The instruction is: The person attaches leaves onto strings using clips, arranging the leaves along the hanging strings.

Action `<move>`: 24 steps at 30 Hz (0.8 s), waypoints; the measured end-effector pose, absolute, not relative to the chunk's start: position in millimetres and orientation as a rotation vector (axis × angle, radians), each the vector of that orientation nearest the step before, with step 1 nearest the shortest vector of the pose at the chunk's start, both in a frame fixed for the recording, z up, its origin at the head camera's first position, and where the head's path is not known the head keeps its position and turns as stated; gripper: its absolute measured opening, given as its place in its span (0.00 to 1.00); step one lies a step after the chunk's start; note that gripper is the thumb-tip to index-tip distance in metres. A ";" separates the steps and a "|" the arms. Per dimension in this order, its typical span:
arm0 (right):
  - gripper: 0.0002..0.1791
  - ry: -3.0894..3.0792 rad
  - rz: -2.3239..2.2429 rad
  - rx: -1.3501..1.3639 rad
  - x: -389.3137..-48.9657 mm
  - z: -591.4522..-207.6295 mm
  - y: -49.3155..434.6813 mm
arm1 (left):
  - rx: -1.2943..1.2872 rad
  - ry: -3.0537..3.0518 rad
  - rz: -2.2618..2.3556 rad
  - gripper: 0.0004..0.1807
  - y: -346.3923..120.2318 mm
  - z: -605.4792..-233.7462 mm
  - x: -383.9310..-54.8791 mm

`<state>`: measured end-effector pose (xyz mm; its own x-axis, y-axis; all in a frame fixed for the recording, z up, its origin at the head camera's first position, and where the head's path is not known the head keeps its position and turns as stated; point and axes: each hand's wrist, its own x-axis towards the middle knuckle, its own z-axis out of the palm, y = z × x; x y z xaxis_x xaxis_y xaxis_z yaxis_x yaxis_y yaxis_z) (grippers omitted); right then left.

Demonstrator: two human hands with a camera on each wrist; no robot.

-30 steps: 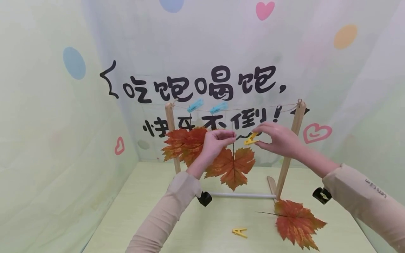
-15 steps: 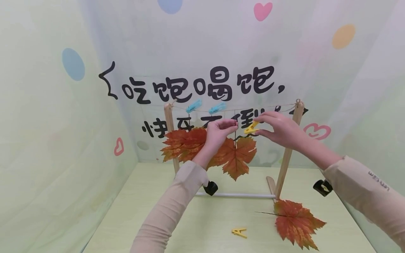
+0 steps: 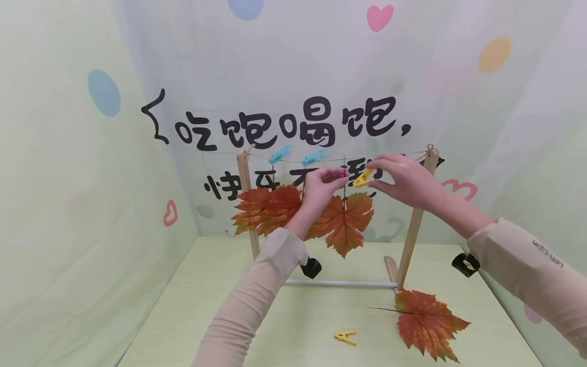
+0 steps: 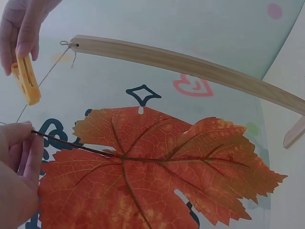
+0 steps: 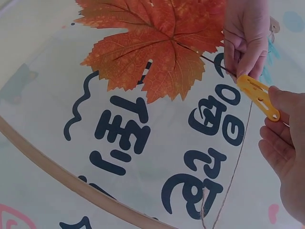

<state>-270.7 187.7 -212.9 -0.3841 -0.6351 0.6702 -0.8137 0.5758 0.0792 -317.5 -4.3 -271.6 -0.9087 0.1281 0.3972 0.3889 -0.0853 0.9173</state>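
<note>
Below the left grip [image 3: 323,185], a leaf [image 3: 349,219]

Below my right hand [image 3: 405,182], I have open air between the held leaf [image 3: 346,221] and the wooden post [image 3: 410,244]. The yellow clip [image 3: 364,178] leaves only a narrow gap to my left hand [image 3: 322,187]; left of that hand, blue clips [image 3: 314,157] and hanging leaves [image 3: 263,206] block me, and string [image 4: 53,67] spans just past it.

Backdrop [image 3: 284,56]: blk. lettering [image 3: 317,125]; pink heart [image 3: 379,18] above; orange dot [image 3: 494,54] upr. R; spot [image 3: 205,211] low L, prob. grey. Tabletop [image 3: 293,331] below.
</note>
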 end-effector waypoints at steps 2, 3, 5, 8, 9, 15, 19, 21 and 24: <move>0.20 -2.135 0.353 1.139 -272.1 -211.2 187.5 | -0.565 -1.998 -2.110 0.13 -4.3 -268.6 -314.4; 0.20 -2.132 0.355 1.133 -272.7 -210.3 187.5 | -0.556 -2.001 -2.109 0.12 -4.2 -267.3 -312.6; 0.19 -2.126 0.361 1.121 -274.0 -208.7 187.7 | -0.539 -2.003 -2.114 0.12 -3.5 -266.9 -312.5; 0.18 -2.121 0.380 1.105 -274.7 -206.2 187.6 | -0.523 -1.985 -2.114 0.12 -1.2 -271.8 -318.9; 0.18 -2.123 0.386 1.097 -275.0 -205.4 187.3 | -0.519 -1.977 -2.110 0.12 -0.6 -273.8 -321.8; 0.17 -2.130 0.483 1.004 -278.4 -202.0 175.9 | -0.489 -1.961 -2.096 0.11 -1.2 -277.2 -329.7; 0.16 -2.150 0.527 0.921 -281.8 -201.9 169.4 | -0.495 -1.950 -2.070 0.11 -0.3 -279.4 -333.5; 0.16 -2.159 0.533 0.890 -283.2 -201.5 168.3 | -0.498 -1.946 -2.067 0.12 0.2 -279.5 -334.1; 0.15 -2.172 0.542 0.852 -284.6 -200.6 167.6 | -0.497 -1.950 -2.070 0.13 0.3 -279.5 -334.7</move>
